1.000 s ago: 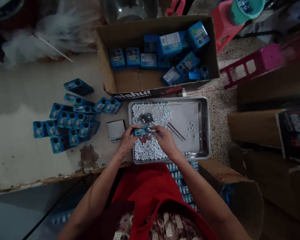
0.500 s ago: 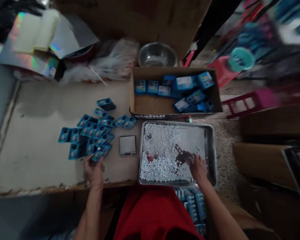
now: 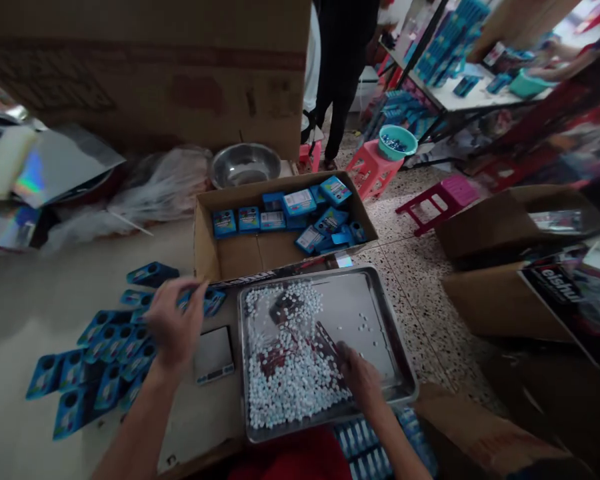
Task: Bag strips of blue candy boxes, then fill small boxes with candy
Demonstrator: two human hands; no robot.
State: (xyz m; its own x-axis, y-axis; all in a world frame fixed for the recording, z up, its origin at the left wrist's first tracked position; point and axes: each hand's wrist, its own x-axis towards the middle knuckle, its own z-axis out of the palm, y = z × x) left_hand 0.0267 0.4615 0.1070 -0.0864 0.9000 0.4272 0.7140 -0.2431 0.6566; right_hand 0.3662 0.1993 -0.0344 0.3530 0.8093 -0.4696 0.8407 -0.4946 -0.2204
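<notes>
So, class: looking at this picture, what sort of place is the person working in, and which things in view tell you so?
Most likely a small packing workshop. A metal tray holds many small white pellets, blue packets lie spread on the table, and an open cardboard box holds more of them.

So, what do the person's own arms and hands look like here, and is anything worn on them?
Both arms are bare from the frame edge to the wrist: no sleeves show on them. The left hand and the right hand have no gloves, and no watch, bracelet or ring can be seen, though the picture is dim and slightly blurred. At the bottom edge, a red garment shows between the arms.
</notes>
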